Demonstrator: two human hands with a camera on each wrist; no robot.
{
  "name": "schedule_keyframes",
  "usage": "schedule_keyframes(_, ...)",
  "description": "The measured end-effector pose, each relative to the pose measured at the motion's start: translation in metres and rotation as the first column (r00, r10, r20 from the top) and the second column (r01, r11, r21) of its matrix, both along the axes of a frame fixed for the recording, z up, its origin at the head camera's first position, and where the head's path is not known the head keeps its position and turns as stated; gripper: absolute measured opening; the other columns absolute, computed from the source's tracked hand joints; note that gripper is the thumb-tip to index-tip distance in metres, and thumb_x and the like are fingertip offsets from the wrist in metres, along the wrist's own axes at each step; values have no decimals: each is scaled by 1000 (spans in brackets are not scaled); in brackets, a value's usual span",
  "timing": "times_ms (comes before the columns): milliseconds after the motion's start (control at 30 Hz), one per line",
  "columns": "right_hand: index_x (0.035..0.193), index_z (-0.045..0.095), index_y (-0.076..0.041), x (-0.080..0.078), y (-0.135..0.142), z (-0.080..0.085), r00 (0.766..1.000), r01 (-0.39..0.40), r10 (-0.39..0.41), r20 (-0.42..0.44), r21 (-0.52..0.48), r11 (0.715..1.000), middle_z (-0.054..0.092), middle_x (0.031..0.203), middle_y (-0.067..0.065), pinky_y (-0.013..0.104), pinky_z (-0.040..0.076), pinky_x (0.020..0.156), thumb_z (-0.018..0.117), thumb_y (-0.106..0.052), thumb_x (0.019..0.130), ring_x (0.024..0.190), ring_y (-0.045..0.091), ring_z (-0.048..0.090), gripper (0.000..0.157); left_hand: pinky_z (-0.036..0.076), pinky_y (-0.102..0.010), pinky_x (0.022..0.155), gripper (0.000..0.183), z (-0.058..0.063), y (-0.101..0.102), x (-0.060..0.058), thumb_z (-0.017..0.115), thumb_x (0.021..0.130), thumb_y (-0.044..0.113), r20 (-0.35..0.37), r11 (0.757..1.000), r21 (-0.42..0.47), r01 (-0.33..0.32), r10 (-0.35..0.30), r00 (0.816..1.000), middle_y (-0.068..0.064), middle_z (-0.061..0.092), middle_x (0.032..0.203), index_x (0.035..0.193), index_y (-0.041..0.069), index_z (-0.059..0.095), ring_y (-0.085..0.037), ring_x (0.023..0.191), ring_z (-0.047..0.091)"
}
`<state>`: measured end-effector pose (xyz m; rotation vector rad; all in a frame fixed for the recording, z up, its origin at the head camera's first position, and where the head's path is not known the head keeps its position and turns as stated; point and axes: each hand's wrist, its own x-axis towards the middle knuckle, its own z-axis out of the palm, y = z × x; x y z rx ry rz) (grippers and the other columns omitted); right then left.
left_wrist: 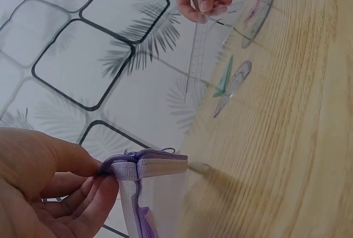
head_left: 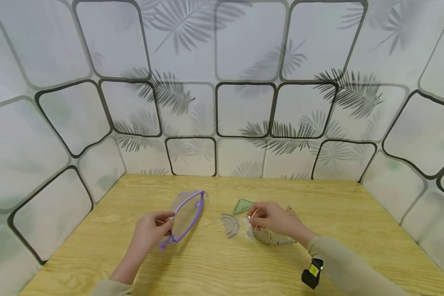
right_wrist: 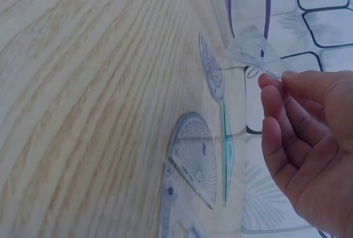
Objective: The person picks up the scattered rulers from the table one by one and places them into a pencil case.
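Note:
At the left, my left hand (head_left: 151, 230) pinches the rim of a mesh zip pouch (head_left: 184, 217) with purple edging. The pouch tilts with its mouth spread wide, and its zip (left_wrist: 160, 153) shows in the left wrist view. My right hand (head_left: 268, 218) holds a clear set square (right_wrist: 255, 50) by one corner between thumb and fingertips, raised over the table. Below and around that hand lie a clear protractor (head_left: 230, 226), a green set square (head_left: 242, 206) and a second protractor (head_left: 262, 236), partly hidden by the hand.
A clear straight-edged drawing tool (right_wrist: 179, 210) lies beside the second protractor. Behind the right forearm a reddish triangle (head_left: 292, 213) is partly covered. Patterned curtain (head_left: 244, 111) borders the wooden table (head_left: 207, 269) at back and sides. A black device (head_left: 312, 274) hangs at the right wrist.

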<state>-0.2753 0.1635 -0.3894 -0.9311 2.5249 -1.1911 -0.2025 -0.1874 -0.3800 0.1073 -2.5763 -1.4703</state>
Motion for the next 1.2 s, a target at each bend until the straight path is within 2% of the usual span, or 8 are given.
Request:
schedule_keyframes(233, 110, 63, 2, -5, -7, 1, 1000, 5, -5, 17, -5, 1000, 72, 85, 16, 47, 62, 66, 60, -17, 98, 76, 36, 69, 23, 64, -21, 64, 28, -2, 0, 0, 63, 87, 1, -15, 1000, 4, -3, 3, 1000, -13, 69, 88, 114, -5, 70, -15, 74, 70)
schedule_keyframes(567, 109, 64, 2, -12, -19, 5, 999, 30, -30, 29, -7, 1000, 73, 82, 10, 51, 62, 68, 60, -14, 97, 77, 34, 70, 20, 64, -21, 62, 30, 0, 2, 0, 62, 86, -1, -15, 1000, -9, -1, 1, 1000, -12, 68, 85, 114, -6, 70, -13, 71, 68)
schedule_keyframes(867, 109, 65, 1, -22, -32, 3, 998, 65, -64, 28, -16, 998, 74, 81, 9, 48, 62, 67, 61, -13, 97, 77, 34, 71, 19, 64, -20, 62, 30, 0, 3, 0, 62, 85, -1, -17, 1000, -3, -6, 6, 1000, -11, 69, 85, 114, -5, 71, -13, 70, 68)
schedule_keyframes(1033, 109, 66, 2, -28, -39, 3, 997, 72, -71, 20, -39, 997, 74, 82, 12, 50, 61, 67, 61, -14, 96, 77, 36, 70, 21, 64, -20, 62, 30, 0, 4, 0, 61, 85, -3, -18, 1000, 9, -2, 2, 1000, -14, 69, 85, 113, -7, 70, -12, 69, 67)
schedule_keyframes(1200, 111, 66, 2, -31, -47, 3, 993, 106, -103, 62, -65, 992, 74, 84, 13, 50, 62, 71, 62, -15, 96, 80, 39, 69, 23, 64, -21, 61, 30, -1, 5, 0, 61, 85, -2, -31, 1000, -1, 6, -7, 999, -12, 69, 84, 113, -8, 70, -13, 70, 67)
